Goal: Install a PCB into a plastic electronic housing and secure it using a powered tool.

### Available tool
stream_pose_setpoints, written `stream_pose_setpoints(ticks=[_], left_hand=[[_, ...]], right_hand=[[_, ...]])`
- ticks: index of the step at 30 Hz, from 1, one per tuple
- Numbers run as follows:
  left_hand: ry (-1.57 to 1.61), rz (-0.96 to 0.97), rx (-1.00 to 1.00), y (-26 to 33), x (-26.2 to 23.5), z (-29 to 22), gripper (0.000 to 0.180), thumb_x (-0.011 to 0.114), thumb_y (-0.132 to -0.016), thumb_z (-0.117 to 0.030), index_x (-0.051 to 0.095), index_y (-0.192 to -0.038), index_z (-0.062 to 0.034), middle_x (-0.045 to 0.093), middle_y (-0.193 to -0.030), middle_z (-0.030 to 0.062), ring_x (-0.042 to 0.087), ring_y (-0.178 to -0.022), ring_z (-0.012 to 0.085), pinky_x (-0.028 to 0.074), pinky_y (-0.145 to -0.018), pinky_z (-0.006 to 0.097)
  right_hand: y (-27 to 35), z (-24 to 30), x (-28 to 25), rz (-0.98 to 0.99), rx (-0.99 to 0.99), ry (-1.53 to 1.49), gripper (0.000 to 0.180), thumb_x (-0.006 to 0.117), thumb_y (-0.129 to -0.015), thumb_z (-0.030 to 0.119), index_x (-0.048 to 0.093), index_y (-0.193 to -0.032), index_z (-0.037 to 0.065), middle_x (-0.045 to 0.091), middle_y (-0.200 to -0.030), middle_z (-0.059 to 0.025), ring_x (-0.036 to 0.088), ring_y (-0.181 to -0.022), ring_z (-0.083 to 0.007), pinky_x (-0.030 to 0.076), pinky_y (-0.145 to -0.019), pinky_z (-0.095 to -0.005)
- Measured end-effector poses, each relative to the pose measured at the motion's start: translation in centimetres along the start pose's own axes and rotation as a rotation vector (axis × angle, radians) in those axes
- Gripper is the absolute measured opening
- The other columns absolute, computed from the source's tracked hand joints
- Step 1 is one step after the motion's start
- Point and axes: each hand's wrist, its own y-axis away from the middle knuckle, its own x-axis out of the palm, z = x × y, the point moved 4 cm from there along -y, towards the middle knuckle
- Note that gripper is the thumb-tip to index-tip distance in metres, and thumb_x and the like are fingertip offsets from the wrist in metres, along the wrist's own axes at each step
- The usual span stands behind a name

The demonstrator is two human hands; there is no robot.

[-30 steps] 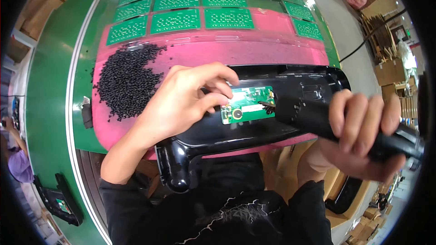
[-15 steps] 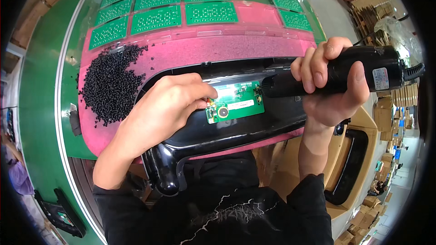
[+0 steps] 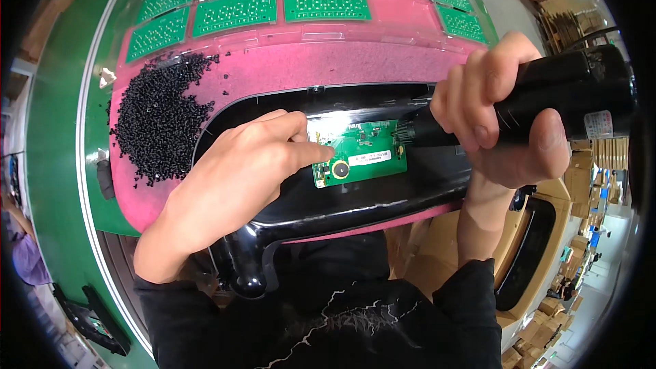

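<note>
A green circuit board [image 3: 369,172] lies in the hollow of a glossy black plastic housing [image 3: 383,197]. My left hand [image 3: 239,160] presses its fingertips on the board's left end, beside a round component; the other fingers curl under and are partly hidden. My right hand [image 3: 492,109] wraps round a thick black electric screwdriver [image 3: 560,89], held nearly level. The tool's narrow front end reaches the board's right edge, where its tip is hard to make out.
A heap of small black screws [image 3: 160,123] lies on the pink mat [image 3: 287,61] at left. Beyond, rows of green circuit boards [image 3: 236,14] sit in a clear tray. At right, an open carton [image 3: 437,232] holds a black housing [image 3: 529,253]; another black part [image 3: 96,318] lies lower left.
The screwdriver and my right hand have shifted slightly right and closer to view. My left index finger has moved further onto the board. The housing appears a little shifted in view.
</note>
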Motion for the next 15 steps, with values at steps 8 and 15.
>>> stream_pose_setpoints(ticks=[8,15], left_hand=[[-0.004,0.004,-0.011,0.2,0.0,0.5,0.042,0.058,-0.066,0.012,0.073,-0.101,-0.0060,0.056,-0.081,0.0114,0.060,-0.076,0.0297,0.049,-0.068,0.039],[0.113,-0.129,0.113,-0.2,-1.4,0.2,0.029,0.068,-0.069,0.008,0.069,-0.097,-0.0012,0.061,-0.080,0.0110,0.063,-0.073,0.0284,0.051,-0.063,0.036]], right_hand=[[0.2,0.0,0.4,-0.079,0.037,0.042,0.045,0.061,-0.082,0.048,0.048,-0.092,0.006,0.046,-0.058,0.0033,0.041,-0.046,-0.0075,0.034,-0.048,-0.0250],[1.3,3.4,1.7,0.033,-0.170,-0.299,0.036,0.060,-0.087,0.042,0.047,-0.097,0.010,0.054,-0.070,0.0021,0.049,-0.053,-0.0089,0.041,-0.060,-0.0271]])
